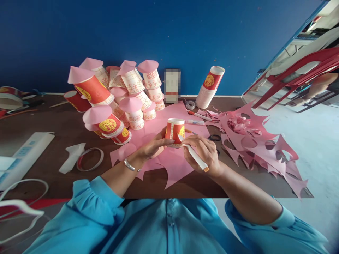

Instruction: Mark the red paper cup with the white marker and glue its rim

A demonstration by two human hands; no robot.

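Observation:
A red paper cup (pixel 175 129) with yellow and white print is in my left hand (pixel 158 144), whose fingers wrap its left side and lower part. Its white rim faces up. My right hand (pixel 203 152) grips a white marker (pixel 196 157) with an orange end. The marker's tip points at the cup's right side, but I cannot tell whether it touches. Pink paper (pixel 174 173) lies on the table under both hands. Left of the hands stand several decorated cups topped with pink paper cones (pixel 131 104).
Cut pink scraps (pixel 251 141) cover the table's right side. Behind them leans a stack of paper cups (pixel 206 95) beside a tape roll (pixel 190 104). A larger tape roll (pixel 90 159) and a power strip (pixel 28 155) lie at left. A blue wall (pixel 185 35) bounds the back.

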